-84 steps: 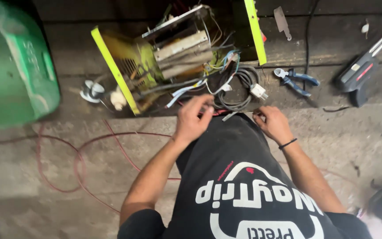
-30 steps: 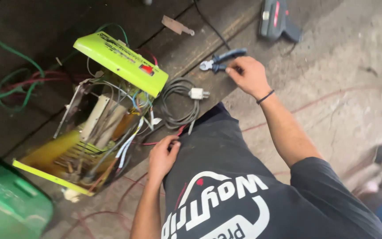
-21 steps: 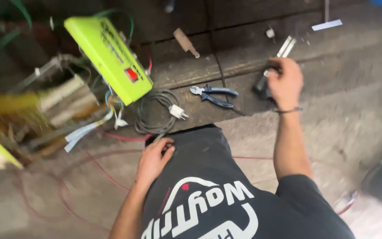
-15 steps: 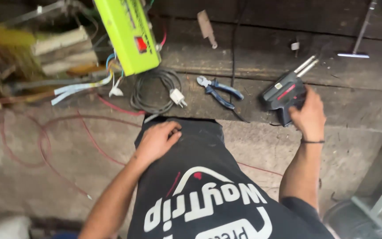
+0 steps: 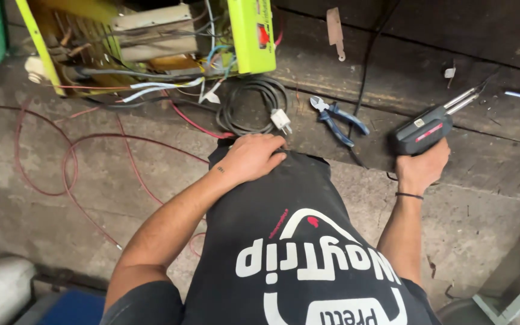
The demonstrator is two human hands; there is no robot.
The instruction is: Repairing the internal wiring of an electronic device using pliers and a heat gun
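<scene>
While our right hand [image 5: 424, 168] grips the black soldering gun [image 5: 424, 127] at the edge of the dark wooden surface [image 5: 452, 36], our left hand [image 5: 253, 157] rests flat on black cloth [image 5: 284, 204], beside blue pliers [image 5: 338, 115].

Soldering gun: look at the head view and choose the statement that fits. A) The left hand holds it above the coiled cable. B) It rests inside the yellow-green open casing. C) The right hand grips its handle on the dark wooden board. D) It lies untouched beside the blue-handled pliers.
C: the right hand is wrapped round the handle of the soldering gun, while the left hand rests on the black apron.
</scene>
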